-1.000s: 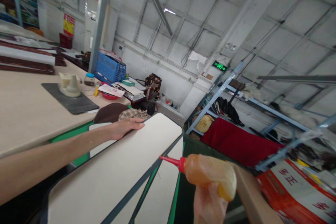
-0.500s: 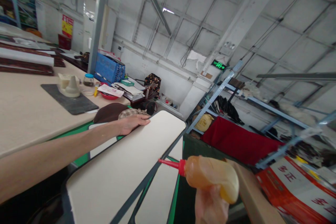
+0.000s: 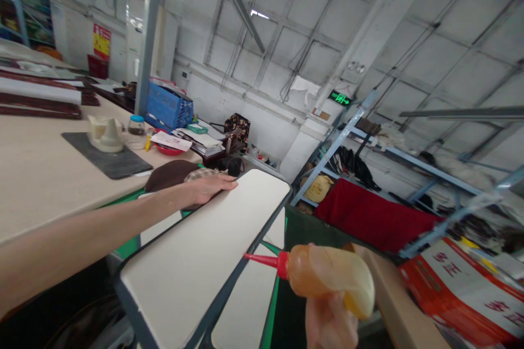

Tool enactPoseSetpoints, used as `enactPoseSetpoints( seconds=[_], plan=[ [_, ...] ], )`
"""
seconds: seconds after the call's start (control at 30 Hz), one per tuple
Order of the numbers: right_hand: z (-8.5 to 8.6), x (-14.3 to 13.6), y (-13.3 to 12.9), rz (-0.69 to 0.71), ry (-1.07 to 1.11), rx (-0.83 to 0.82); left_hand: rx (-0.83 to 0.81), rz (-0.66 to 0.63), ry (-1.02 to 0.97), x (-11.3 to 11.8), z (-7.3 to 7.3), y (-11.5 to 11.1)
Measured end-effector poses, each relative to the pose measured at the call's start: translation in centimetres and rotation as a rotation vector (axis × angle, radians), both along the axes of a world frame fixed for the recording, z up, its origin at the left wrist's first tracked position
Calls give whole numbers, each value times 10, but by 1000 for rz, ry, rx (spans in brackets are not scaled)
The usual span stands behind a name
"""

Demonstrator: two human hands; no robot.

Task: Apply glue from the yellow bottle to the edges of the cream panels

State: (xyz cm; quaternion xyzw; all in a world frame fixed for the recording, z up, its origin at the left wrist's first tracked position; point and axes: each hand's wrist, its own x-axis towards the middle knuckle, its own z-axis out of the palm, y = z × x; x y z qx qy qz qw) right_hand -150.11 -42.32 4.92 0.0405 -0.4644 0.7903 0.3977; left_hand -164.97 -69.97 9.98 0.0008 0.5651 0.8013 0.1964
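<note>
Amber bottle (image 3: 323, 272) clamped in the right hand (image 3: 331, 320); red nozzle (image 3: 265, 260) at the right edge of the panel (image 3: 204, 251), contact not discernible. Left hand (image 3: 210, 187), well apart, grips the panel's opposite edge, beside the table (image 3: 33, 174).

- Bottle (image 3: 327, 270): see-through plastic, slightly glossy
- Board (image 3: 208, 245): smooth, matt face
- Desk (image 3: 36, 169): smooth, matt top
- Crate (image 3: 168, 106): plastic
- Shelf (image 3: 333, 147): metal frame
- Red sheet (image 3: 372, 215): matt cloth

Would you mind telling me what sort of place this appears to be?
Most likely a workshop or factory floor, judging by the broad worktable, the loaded metal shelving and the squeeze bottle held in the right hand.
</note>
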Motion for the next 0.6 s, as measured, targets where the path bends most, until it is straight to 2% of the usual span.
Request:
enactPoseSetpoints(
  seconds=[0.2,0.4,0.6],
  plan=[
    [1,4,-3,-3,-25,-41,-3,-17,14,-7,0,-1],
    [4,8,-6,36,20,11,-10,-24,14,-15,0,1],
    [-7,8,-2,95,44,65,-22,-6,21,-13,6,3]
  ],
)
